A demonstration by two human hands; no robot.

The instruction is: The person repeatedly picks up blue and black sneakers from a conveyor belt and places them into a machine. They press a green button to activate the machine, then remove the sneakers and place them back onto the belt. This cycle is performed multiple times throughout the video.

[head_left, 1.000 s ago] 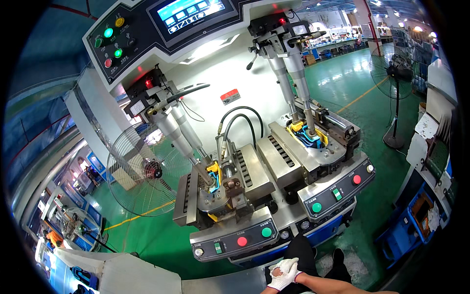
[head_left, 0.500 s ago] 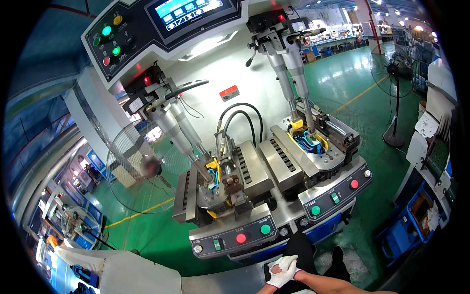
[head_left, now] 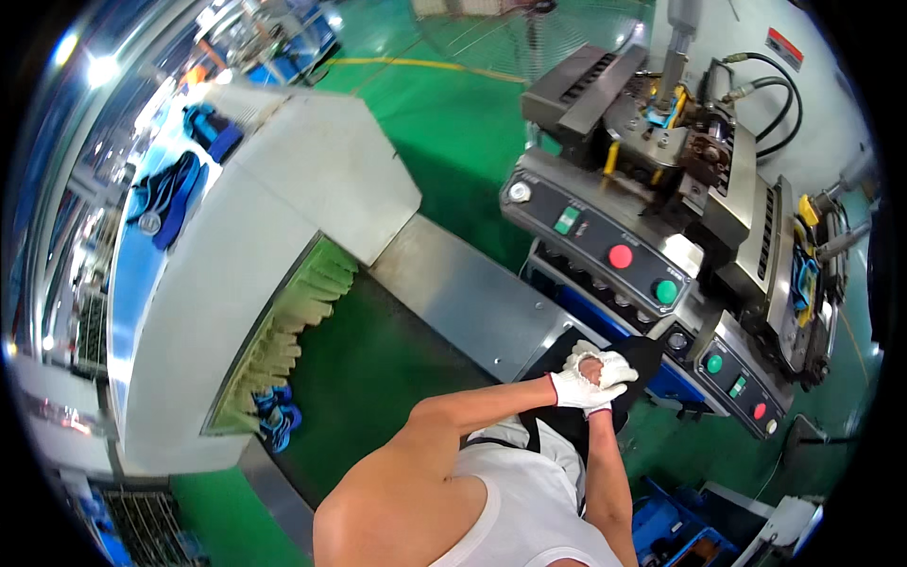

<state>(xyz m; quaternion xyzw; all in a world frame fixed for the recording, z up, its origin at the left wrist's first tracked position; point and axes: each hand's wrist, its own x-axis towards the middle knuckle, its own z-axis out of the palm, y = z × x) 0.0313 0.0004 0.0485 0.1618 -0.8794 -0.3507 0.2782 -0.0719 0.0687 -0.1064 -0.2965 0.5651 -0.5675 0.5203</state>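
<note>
As I stand at the press, both hands are gathered in front of my waist. The left hand (head_left: 570, 390) and the right hand (head_left: 605, 367) are folded closed against each other with the fingers curled in. A patch of bare skin shows between them. I cannot tell whether anything is gripped inside the clasp.

The items in contact are the white knit gloves (head_left: 619, 360), one on each hand. They sit just above my black apron (head_left: 650, 352) and close beside the lower edge of the control panel (head_left: 590, 236).

Handling assessment: the gloves appear light, soft and stretchy, with no stiffness and nothing fragile about them. The knit is unlikely to be slippery. In my judgement the cuff at the wrist is the sound place to take hold, pinched between thumb and forefinger. Pulling at the fingertips would only stretch the fabric.

Surroundings: the panel carries a red button (head_left: 620, 256) and a green button (head_left: 666, 291), both apart from my hands. A bare steel surface (head_left: 463, 293) runs to my left and meets a white machine housing (head_left: 236, 274). Blue parts (head_left: 165, 194) lie on the far side of that housing. The floor (head_left: 453, 123) is painted green.
</note>
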